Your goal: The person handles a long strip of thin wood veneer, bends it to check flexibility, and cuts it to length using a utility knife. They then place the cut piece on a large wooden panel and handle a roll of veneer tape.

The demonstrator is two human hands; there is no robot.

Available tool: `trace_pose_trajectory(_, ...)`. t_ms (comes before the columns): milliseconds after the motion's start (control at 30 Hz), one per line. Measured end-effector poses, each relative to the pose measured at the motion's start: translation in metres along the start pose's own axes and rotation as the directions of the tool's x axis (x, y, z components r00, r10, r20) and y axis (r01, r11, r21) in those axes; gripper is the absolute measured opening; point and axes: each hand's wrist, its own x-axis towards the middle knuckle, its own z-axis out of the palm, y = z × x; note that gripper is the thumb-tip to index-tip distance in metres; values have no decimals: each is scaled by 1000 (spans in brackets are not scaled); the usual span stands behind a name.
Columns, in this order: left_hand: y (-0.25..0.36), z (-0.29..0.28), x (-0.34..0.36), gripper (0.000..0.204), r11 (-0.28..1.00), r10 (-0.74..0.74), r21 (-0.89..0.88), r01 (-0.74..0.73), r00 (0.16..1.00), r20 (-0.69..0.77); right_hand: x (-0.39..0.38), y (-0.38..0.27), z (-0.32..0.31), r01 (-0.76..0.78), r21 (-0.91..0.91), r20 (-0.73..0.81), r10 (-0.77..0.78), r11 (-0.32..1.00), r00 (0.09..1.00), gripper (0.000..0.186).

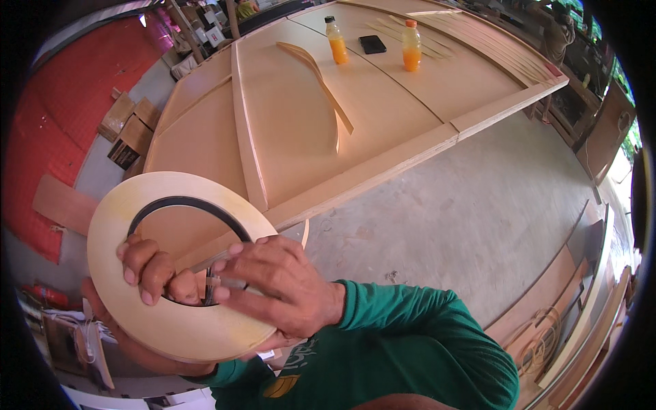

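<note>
I hold up a wide, flat roll of pale edge banding (113, 225), with a black inner ring around its open core. My left hand (152, 273) comes from behind and below, its fingers curled through the core and over the inner edge. Across the roll's right side lies my right hand (280, 287), gripping there with its fingertips reaching over the core. Part of each hand is hidden behind the roll. Just beyond the right hand, a thin pale strip (305, 232) shows beside the table edge.
A large framed wooden panel table (403, 164) stands ahead. On it are a loose curled strip (328, 96), two bottles of orange drink (411, 51) (337, 44) and a black phone (373, 44). Cardboard boxes (130, 130) sit at the left, boards (574, 321) at the right. A person (559, 34) is far right.
</note>
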Motion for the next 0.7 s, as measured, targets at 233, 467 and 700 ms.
trace_pose_trajectory(233, -4, -6, 7, 46, 969, -39, 246, 25, 998, 53, -4, -14, -28, -27, 229, 162, -11, 973, 987, 35)
trace_pose_trajectory(467, 50, -28, 3, 36, -769, -5, 474, -429, 746, 666, 23, -14, -73, -165, 419, 363, 1, 893, 932, 52)
trace_pose_trajectory(700, 26, -55, -18, 27, -881, 319, 448, -153, 508, 800, 14, -28, -53, -210, 485, 363, 23, 849, 931, 52)
